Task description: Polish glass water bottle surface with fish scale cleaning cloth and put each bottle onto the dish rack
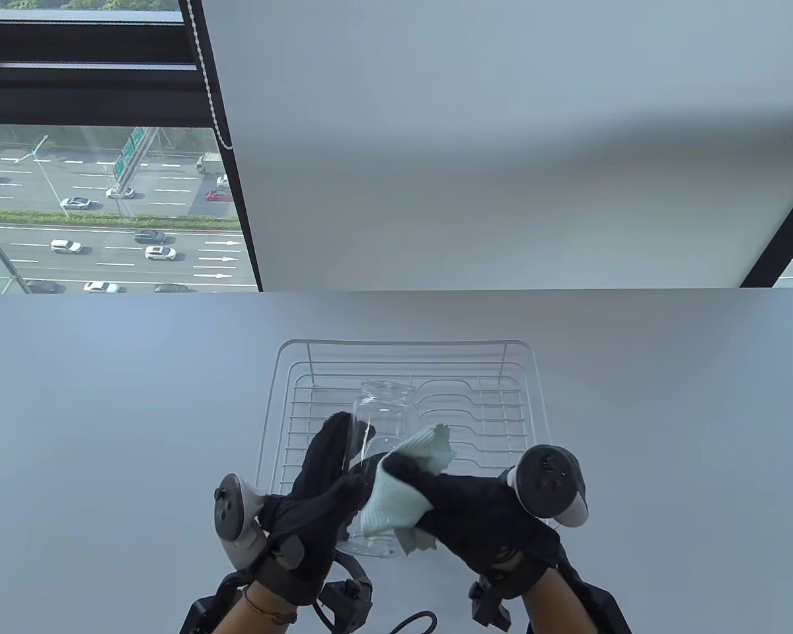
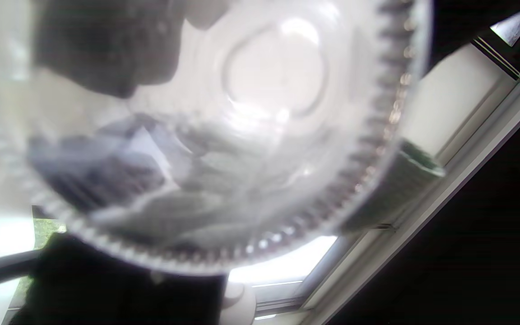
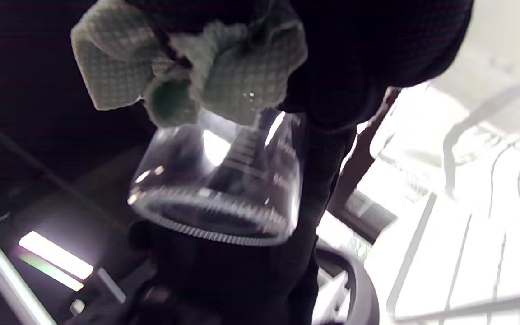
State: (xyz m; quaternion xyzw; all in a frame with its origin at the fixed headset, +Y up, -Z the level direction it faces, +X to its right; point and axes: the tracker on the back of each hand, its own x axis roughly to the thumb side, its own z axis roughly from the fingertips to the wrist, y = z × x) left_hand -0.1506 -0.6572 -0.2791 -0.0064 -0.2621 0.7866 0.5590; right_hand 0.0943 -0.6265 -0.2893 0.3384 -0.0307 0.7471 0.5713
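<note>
Black gloves (image 1: 317, 502), grey-white trackers (image 1: 550, 485)

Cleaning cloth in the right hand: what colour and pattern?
Pale mint green cloth with a fine scale-like weave, clearest in the right wrist view.

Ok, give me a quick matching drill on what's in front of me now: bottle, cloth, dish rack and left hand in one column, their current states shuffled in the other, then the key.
Things:
1. glass bottle
2. cleaning cloth
3. dish rack
4. left hand

States:
A. grips the bottle's side
B. stands on the table, nothing in it
C. held up, mouth pointing away from the person
D. bunched under the right hand, pressed on the glass

Pairs: 1-C, 2-D, 3-B, 4-A
</note>
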